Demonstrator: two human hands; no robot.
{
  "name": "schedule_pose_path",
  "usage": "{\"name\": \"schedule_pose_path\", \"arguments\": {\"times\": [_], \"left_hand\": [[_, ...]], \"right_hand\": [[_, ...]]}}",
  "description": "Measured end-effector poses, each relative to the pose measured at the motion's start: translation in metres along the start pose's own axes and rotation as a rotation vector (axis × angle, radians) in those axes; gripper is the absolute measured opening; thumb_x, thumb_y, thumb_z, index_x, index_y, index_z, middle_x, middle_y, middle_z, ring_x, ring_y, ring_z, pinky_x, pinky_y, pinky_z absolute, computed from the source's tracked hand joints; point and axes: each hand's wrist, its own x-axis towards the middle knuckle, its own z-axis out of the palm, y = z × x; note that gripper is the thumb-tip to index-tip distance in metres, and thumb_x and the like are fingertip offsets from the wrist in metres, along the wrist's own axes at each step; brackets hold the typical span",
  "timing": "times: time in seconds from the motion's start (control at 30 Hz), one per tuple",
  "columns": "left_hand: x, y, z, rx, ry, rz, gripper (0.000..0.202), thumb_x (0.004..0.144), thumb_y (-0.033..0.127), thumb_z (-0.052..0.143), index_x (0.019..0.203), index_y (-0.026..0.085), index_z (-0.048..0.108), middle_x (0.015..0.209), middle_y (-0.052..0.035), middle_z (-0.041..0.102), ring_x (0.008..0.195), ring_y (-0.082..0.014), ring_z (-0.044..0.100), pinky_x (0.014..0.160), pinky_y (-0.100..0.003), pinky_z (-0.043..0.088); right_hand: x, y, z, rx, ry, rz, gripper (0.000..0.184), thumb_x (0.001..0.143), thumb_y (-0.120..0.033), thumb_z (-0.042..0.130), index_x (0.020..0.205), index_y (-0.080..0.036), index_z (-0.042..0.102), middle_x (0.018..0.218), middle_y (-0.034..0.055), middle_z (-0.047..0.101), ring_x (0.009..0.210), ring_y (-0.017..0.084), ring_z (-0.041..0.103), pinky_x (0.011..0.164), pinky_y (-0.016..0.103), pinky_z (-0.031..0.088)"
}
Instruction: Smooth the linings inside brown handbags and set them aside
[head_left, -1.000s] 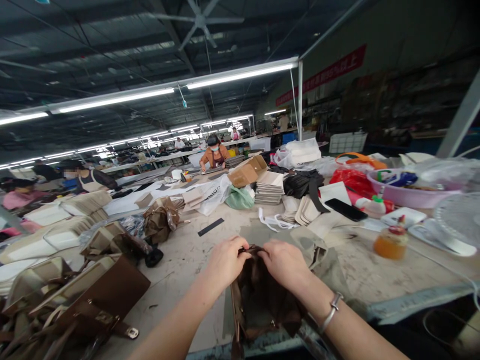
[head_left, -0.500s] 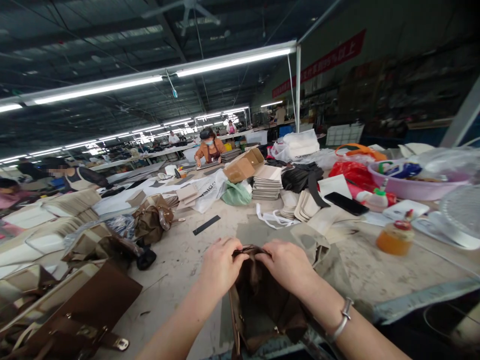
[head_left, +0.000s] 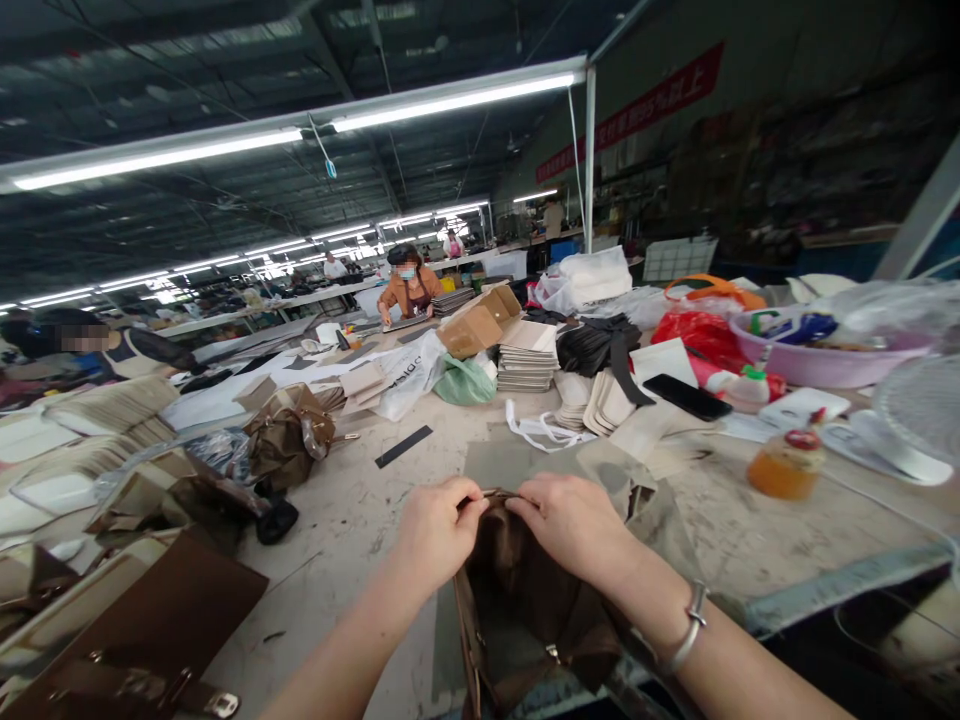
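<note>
A dark brown bag [head_left: 525, 600] stands at the table's front edge with its mouth towards me and small metal fittings inside the opening. My left hand [head_left: 442, 525] pinches the bag's far rim between thumb and fingers. Close beside it, my right hand [head_left: 566, 520] grips the same rim, thumb on the inner side. A short stretch of rim shows between the two hands. Under the bag lies a grey-green sheet [head_left: 499, 465]. Part of the bag's right side is hidden behind my right forearm.
Brown bag parts [head_left: 142, 620] and stacked cream panels [head_left: 105, 420] crowd the left. A black strip [head_left: 403, 446] lies ahead. To the right are a phone [head_left: 686, 397], a jar of amber liquid [head_left: 786, 465] and a pink basin [head_left: 832, 365]. A co-worker [head_left: 409, 285] sits across the table.
The view has shifted slightly, so the surroundings sit a little further left and higher. Both hands keep hold of the bag's rim, with more of the rim's edge showing between them.
</note>
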Motion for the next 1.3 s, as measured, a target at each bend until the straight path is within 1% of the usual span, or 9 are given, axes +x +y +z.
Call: {"name": "schedule_pose_path", "arguments": {"times": [0.2, 0.37, 0.53, 0.63, 0.73, 0.8, 0.97, 1.07, 1.3], "left_hand": [[0.002, 0.001, 0.005, 0.099, 0.014, -0.037, 0.011, 0.082, 0.020, 0.050, 0.075, 0.021, 0.058, 0.072, 0.0008, 0.065, 0.063, -0.0134, 0.057, 0.061, -0.024, 0.036], [0.001, -0.001, 0.005, 0.083, 0.018, -0.042, 0.011, 0.083, 0.021, 0.050, 0.075, 0.021, 0.059, 0.070, 0.0019, 0.065, 0.056, -0.0118, 0.054, 0.057, -0.024, 0.034], [0.001, -0.002, 0.004, 0.057, 0.029, -0.071, 0.010, 0.081, 0.022, 0.053, 0.073, 0.021, 0.060, 0.071, 0.0013, 0.066, 0.065, -0.0143, 0.059, 0.062, -0.025, 0.038], [-0.001, -0.005, 0.005, -0.093, 0.020, -0.105, 0.004, 0.079, 0.021, 0.056, 0.080, 0.022, 0.060, 0.080, 0.0009, 0.069, 0.077, -0.0158, 0.063, 0.070, -0.025, 0.043], [-0.004, -0.011, 0.005, -0.332, 0.052, -0.155, 0.035, 0.074, 0.017, 0.061, 0.108, 0.024, 0.053, 0.108, -0.0018, 0.067, 0.097, -0.0159, 0.063, 0.083, -0.025, 0.045], [-0.007, -0.015, 0.002, -0.352, 0.043, -0.204, 0.052, 0.069, 0.020, 0.067, 0.118, 0.023, 0.050, 0.117, -0.0044, 0.064, 0.103, -0.0183, 0.061, 0.088, -0.027, 0.044], [-0.008, -0.020, -0.008, -0.190, -0.126, -0.175, 0.017, 0.077, 0.031, 0.060, 0.089, 0.025, 0.070, 0.085, 0.0012, 0.072, 0.079, -0.0183, 0.063, 0.069, -0.026, 0.043], [-0.007, -0.020, -0.010, -0.183, -0.139, -0.152, 0.018, 0.080, 0.030, 0.055, 0.085, 0.024, 0.072, 0.077, 0.0017, 0.071, 0.070, -0.0159, 0.061, 0.062, -0.023, 0.038], [-0.005, -0.022, -0.006, -0.153, -0.142, -0.109, 0.023, 0.082, 0.026, 0.050, 0.069, 0.019, 0.068, 0.061, 0.0025, 0.062, 0.061, -0.0126, 0.053, 0.058, -0.022, 0.031]], "right_hand": [[0.005, 0.000, 0.000, -0.001, -0.013, -0.005, 0.035, 0.092, -0.040, 0.041, 0.075, -0.024, 0.066, 0.078, 0.0009, 0.067, 0.075, 0.016, 0.062, 0.060, 0.026, 0.036], [0.012, 0.001, -0.003, 0.090, -0.020, -0.057, 0.028, 0.088, -0.047, 0.047, 0.084, -0.028, 0.068, 0.082, -0.0003, 0.067, 0.078, 0.016, 0.061, 0.062, 0.024, 0.036], [0.020, -0.005, -0.003, 0.033, -0.028, -0.107, 0.027, 0.089, -0.035, 0.047, 0.076, -0.026, 0.069, 0.078, -0.0005, 0.066, 0.074, 0.014, 0.059, 0.060, 0.025, 0.033], [0.021, -0.008, 0.000, 0.003, -0.009, -0.098, 0.028, 0.089, -0.033, 0.047, 0.073, -0.023, 0.067, 0.077, 0.0004, 0.065, 0.072, 0.014, 0.058, 0.059, 0.025, 0.032], [0.020, -0.009, 0.002, -0.003, 0.009, -0.101, 0.027, 0.089, -0.031, 0.047, 0.071, -0.021, 0.065, 0.077, 0.0004, 0.064, 0.073, 0.014, 0.058, 0.060, 0.025, 0.032], [0.019, -0.009, 0.002, -0.006, 0.025, -0.111, 0.026, 0.089, -0.030, 0.048, 0.070, -0.021, 0.064, 0.076, -0.0002, 0.064, 0.072, 0.013, 0.058, 0.059, 0.025, 0.031], [0.018, -0.012, 0.002, -0.016, 0.035, -0.119, 0.026, 0.088, -0.029, 0.049, 0.067, -0.021, 0.063, 0.074, -0.0009, 0.062, 0.069, 0.013, 0.057, 0.057, 0.026, 0.030], [0.018, -0.013, 0.001, -0.016, 0.033, -0.121, 0.026, 0.088, -0.030, 0.050, 0.067, -0.021, 0.063, 0.074, -0.0008, 0.061, 0.070, 0.013, 0.057, 0.058, 0.026, 0.030], [0.019, -0.010, 0.004, 0.002, 0.034, -0.139, 0.027, 0.088, -0.030, 0.050, 0.066, -0.021, 0.062, 0.074, -0.0004, 0.061, 0.070, 0.012, 0.056, 0.059, 0.025, 0.031]]}}
